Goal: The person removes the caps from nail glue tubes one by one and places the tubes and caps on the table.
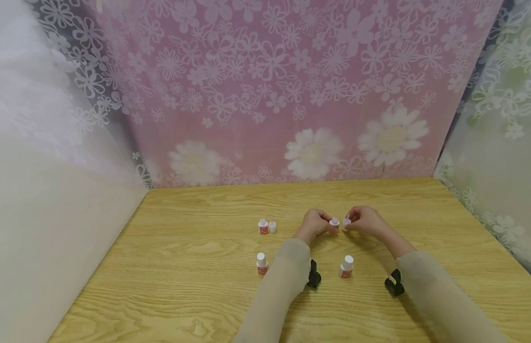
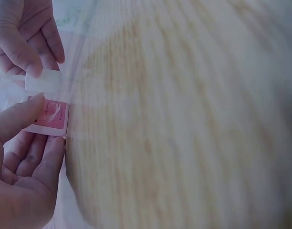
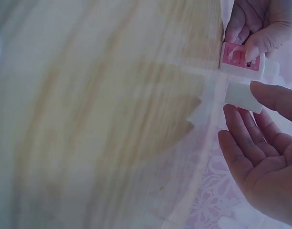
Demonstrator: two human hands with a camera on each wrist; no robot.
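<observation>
My left hand (image 1: 315,223) holds a small white bottle (image 1: 334,223) between thumb and fingers. The bottle is uncapped, and its pink-red label (image 2: 54,114) shows in the left wrist view. Just to its right, my right hand (image 1: 366,222) pinches a white cap (image 3: 243,97) between thumb and fingertips. Cap and bottle are side by side with a narrow gap, both low at the tabletop. In the right wrist view the narrow neck of the bottle (image 3: 241,60) points toward the right edge, with the left thumb across its label.
On the wooden table (image 1: 196,295), an uncapped bottle (image 1: 263,227) stands beside its white cap (image 1: 272,227). Nearer are two capped bottles, one on the left (image 1: 262,264) and one on the right (image 1: 346,267). Black wrist mounts (image 1: 314,275) show by both sleeves. A flowered pink backdrop (image 1: 248,119) rises behind.
</observation>
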